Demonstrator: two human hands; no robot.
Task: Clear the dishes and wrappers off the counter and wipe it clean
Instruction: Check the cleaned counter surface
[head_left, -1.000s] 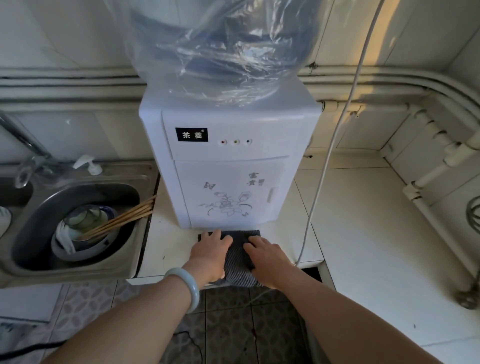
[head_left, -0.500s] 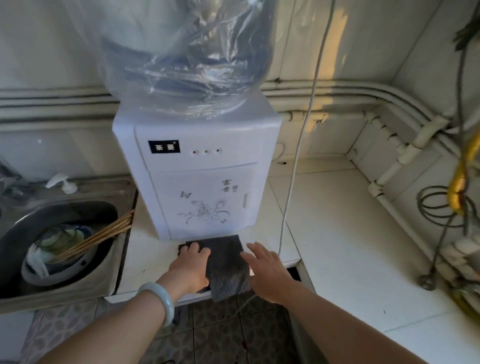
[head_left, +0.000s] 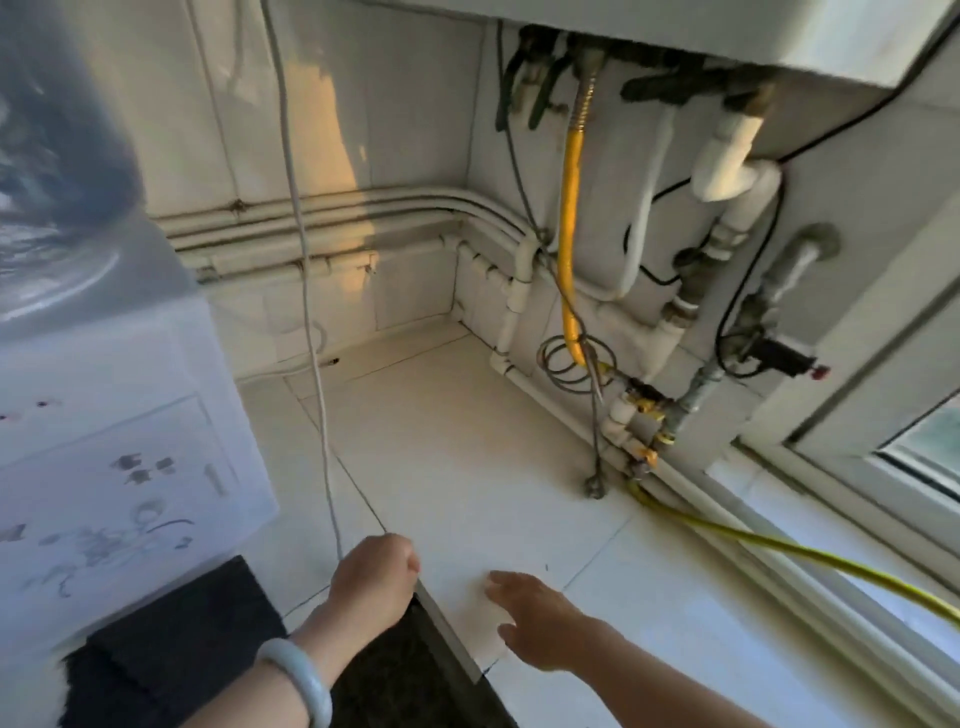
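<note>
Left hand (head_left: 375, 578): fingers curled under, knuckles up, sitting at the counter's front edge where two slabs meet. The white cord (head_left: 310, 322) drops straight down and ends at this hand's upper edge. I cannot tell whether the fingers pinch the cord or only lie against it, because the fingertips are hidden.

Right hand (head_left: 537, 621): fingers straight and slightly spread, palm down, resting on bare tile of the counter (head_left: 467, 441). It holds nothing.

Cloth (head_left: 171, 639): dark, lying on the counter at the foot of the water dispenser (head_left: 130, 415), with its near part reaching the front edge. Neither hand touches it.

Key relation: the cloth lies to the left of both hands, beside the left forearm and behind its knuckles. The left hand is the nearer and the right is well apart from it. The unwiped stretch of tile runs the opposite way, to the right and back toward the pipes.

Judgement: the wiping cannot go on until a hand comes back leftward for the cloth. The left hand is better placed, provided it is free of the cord.

No dishes or wrappers show on this part of the counter.
</note>
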